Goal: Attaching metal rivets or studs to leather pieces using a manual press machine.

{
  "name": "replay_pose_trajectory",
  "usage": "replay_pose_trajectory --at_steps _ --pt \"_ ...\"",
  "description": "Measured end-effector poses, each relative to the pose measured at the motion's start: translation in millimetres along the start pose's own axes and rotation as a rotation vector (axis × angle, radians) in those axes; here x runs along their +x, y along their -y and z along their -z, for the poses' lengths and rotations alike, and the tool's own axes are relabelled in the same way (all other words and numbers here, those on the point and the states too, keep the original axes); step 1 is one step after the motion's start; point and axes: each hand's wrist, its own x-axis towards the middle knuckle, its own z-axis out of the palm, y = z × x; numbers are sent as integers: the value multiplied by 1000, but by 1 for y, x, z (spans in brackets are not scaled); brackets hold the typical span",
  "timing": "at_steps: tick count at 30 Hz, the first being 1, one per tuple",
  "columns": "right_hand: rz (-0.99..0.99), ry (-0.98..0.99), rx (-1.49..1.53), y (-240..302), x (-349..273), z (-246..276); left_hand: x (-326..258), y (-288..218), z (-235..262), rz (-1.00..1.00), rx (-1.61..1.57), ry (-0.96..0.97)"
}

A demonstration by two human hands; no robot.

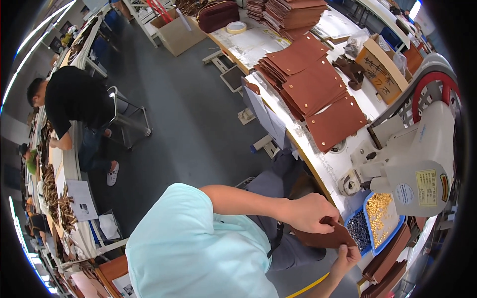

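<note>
Both hands pinch one brown leather piece point(325, 237) at the lower right of the frame.

The left hand point(310, 212) clamps its grip on the piece's upper edge and the right hand point(346, 258) closes on its lower corner, just beside the blue trays point(370, 229) of brass rivets and dark studs. A swing rightward could likely knock a tray and spill it. The riveting machine point(415, 159) crowds the worktop point(323, 164) edge; open room lies left, over the lap.
</note>
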Motion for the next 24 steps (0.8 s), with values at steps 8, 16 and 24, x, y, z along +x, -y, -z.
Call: replay_pose_trajectory --at_steps 8,16,24 --pt "-4 239 -228 52 25 -45 -6 7 4 250 144 397" --pt "-6 -264 -611 13 31 10 1 17 -15 434 -135 338" --pt "238 -342 -1024 -34 35 31 3 26 -22 550 -429 275"
